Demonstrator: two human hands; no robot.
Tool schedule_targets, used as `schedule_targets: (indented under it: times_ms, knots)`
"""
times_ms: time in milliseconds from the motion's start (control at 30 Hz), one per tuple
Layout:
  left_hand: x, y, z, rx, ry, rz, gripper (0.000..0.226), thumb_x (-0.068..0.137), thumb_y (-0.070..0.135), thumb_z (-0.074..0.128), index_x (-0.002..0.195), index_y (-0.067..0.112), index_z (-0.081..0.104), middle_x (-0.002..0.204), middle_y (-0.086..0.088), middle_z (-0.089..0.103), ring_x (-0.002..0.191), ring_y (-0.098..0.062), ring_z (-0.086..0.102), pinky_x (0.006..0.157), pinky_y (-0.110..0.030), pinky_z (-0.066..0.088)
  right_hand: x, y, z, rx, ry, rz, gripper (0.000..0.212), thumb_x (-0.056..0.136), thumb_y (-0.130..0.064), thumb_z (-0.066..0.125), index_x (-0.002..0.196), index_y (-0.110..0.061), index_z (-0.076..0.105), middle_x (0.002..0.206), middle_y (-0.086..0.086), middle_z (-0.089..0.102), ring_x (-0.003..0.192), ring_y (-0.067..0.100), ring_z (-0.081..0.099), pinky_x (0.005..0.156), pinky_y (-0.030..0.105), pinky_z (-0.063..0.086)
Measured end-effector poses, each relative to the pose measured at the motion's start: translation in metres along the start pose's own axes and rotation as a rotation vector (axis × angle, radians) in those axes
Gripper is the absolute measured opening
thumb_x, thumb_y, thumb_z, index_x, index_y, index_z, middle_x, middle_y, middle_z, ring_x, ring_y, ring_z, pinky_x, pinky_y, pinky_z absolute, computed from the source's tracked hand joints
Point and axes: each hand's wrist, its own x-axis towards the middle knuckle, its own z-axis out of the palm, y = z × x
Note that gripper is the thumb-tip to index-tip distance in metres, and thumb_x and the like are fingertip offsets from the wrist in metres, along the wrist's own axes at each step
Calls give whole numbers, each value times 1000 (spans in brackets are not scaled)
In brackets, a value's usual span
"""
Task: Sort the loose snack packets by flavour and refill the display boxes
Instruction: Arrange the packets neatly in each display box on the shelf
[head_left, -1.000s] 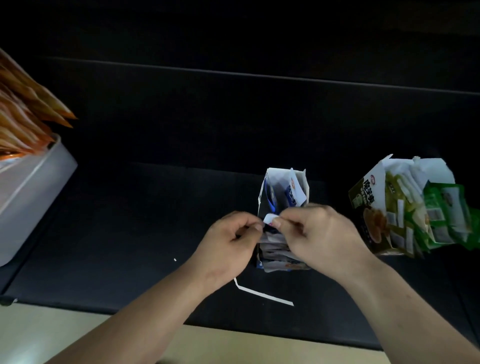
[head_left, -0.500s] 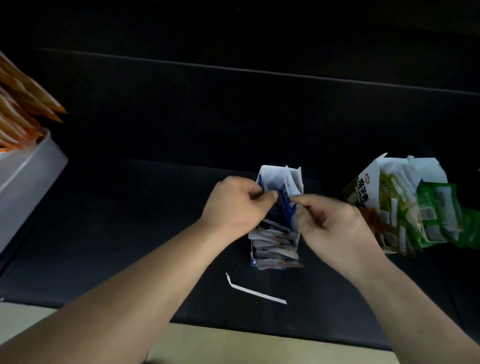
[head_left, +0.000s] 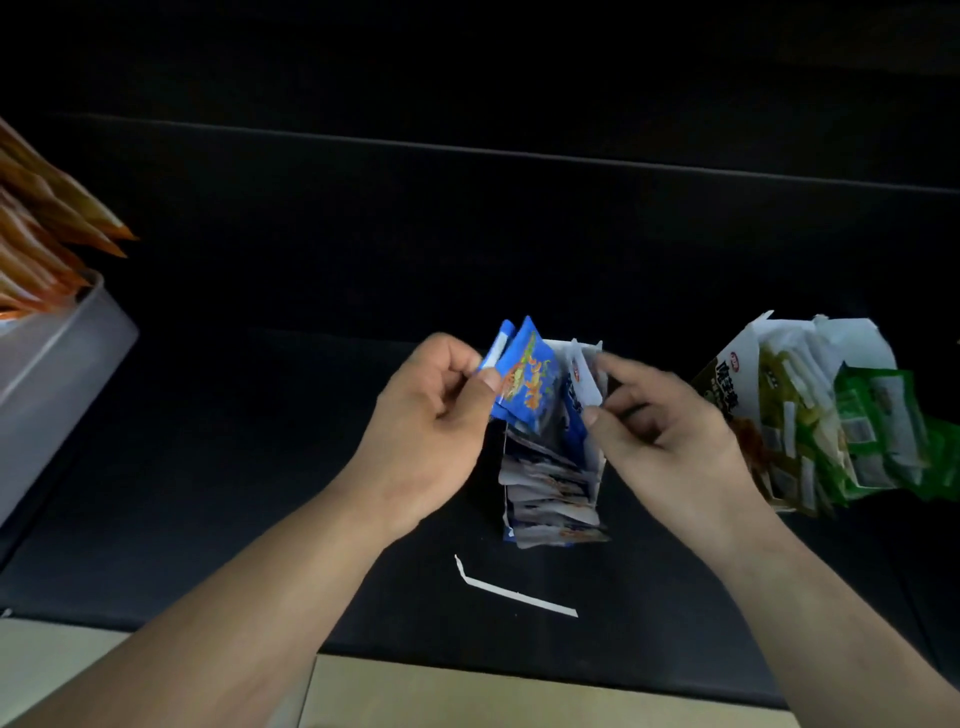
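At far left of the frame, orange packets (head_left: 47, 228) are standing in a grey tray (head_left: 57, 384). The left hand (head_left: 431, 415) is pinching blue packets (head_left: 524, 374) above the blue display box (head_left: 596, 462) at centre. The right hand (head_left: 665, 431) is hovering half-curled at its flap (head_left: 586, 384); grip cannot be determined.

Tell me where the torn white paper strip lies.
Head view, lower centre: the white paper strip lies flat on the dark mat, just nearer the camera than the blue-packet box.
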Motion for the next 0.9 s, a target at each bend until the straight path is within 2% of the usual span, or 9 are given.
schedule_targets:
  times_ms: [167,233,333,433,533,667,767,833,900]
  knots:
    - [-1,12,-8,-78,-34,99,7,104,20,61,98,23,62,88,-11,75,88,-39,69,78,-48,58,8,-11,2,-91,-42,-98,66,81,-31,85,139,-45,56,119,-22,56,91,6,63,76,12,50]
    - [-1,16,-8,-128,-54,88,4,103,18,61,100,17,63,90,-13,75,90,-32,74,83,-47,62,11,-13,4,-123,-74,-91,50,82,-30,85,128,-41,66,106,-17,65,82,5,61,70,10,47]
    - [-1,10,-9,-189,-26,50,8,103,20,62,97,16,64,93,-15,74,97,-28,75,88,-51,62,11,-10,6,-131,2,-111,10,89,-21,80,95,-27,74,82,-8,66,71,4,58,62,8,43]
    - [-1,3,-10,-275,79,-30,7,104,20,60,100,15,64,99,-10,77,98,-28,76,89,-51,63,9,-9,1,53,89,-58,7,95,-21,72,90,-23,67,84,-9,73,75,-1,66,63,8,47]
    - [-2,0,-8,-301,100,-107,3,104,12,59,106,11,61,96,-6,79,94,-21,78,85,-45,65,12,-13,-3,186,139,-1,6,101,-24,63,96,-23,59,93,-6,76,84,11,73,73,31,57]
    - [-7,-10,-12,-57,17,-74,44,92,2,69,124,29,59,94,4,76,86,-13,75,79,-30,63,10,-10,0,122,118,2,8,103,-24,60,97,-26,54,85,6,75,79,31,70,68,41,57]
    - [-9,-15,-20,111,-91,-88,67,86,4,72,137,44,54,93,3,66,73,-4,65,68,-19,57,5,-7,0,-7,73,-66,9,102,-24,60,99,-31,55,77,3,70,62,23,61,58,40,53]
    - [-8,-18,-23,187,-143,-62,69,83,8,70,136,50,56,97,6,65,79,-3,67,71,-31,62,4,-6,-1,-148,64,-116,10,100,-27,60,108,-33,59,78,-4,70,60,13,61,56,38,53]
    - [-8,-21,-23,224,-164,-21,62,83,12,69,129,52,59,103,10,67,86,-11,72,75,-44,63,4,-9,-1,-249,62,-128,20,98,-31,62,117,-36,61,81,-9,70,61,10,63,54,39,55]
